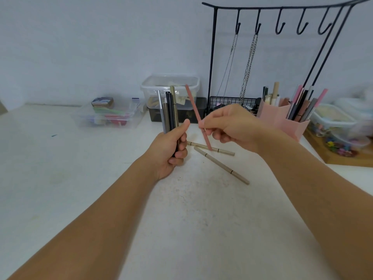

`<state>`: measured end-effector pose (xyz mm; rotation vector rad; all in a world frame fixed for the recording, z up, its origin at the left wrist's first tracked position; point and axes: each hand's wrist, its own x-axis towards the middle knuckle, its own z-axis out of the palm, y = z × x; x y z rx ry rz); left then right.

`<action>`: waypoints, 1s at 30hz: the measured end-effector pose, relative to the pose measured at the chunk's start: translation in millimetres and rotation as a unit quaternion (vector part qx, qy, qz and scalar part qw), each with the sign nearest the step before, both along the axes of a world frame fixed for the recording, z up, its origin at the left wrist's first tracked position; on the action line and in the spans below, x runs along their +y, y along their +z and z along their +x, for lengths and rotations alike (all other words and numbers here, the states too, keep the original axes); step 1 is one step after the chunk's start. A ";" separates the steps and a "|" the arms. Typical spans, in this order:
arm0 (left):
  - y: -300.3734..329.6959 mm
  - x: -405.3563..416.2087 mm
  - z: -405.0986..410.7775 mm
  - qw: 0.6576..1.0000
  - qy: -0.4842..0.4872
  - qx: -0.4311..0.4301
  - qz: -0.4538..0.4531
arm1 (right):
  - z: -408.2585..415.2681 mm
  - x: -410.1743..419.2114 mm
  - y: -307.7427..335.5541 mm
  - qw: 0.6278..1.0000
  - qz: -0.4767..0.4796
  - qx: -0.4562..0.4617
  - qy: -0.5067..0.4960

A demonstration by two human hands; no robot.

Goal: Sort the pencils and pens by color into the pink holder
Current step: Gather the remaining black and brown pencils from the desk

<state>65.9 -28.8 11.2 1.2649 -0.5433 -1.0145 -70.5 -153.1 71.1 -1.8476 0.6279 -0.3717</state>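
Observation:
My left hand [171, 150] grips an upright bundle of pens [169, 110]: silver, black and beige ones. My right hand [228, 124] pinches a pink pen [193, 105], tilted, just right of the bundle and above the table. Two beige pens [222, 165] lie crossed on the white table below my hands. The pink holder [282, 120] stands at the right, with pink, black and grey pens [302, 104] standing in its compartments.
A black hook rack [282, 9] with hanging chains stands behind the holder. A clear lidded tub [169, 85] sits on a dark box at the back, a clear tray [109, 116] of small items to its left. Plastic containers on a wooden tray [343, 158] crowd the right edge.

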 end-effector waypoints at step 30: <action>0.8 -1.3 -12.4 0.997 0.000 -0.080 -0.013 | 19.8 31.9 -34.6 0.988 -0.008 -0.144 -0.060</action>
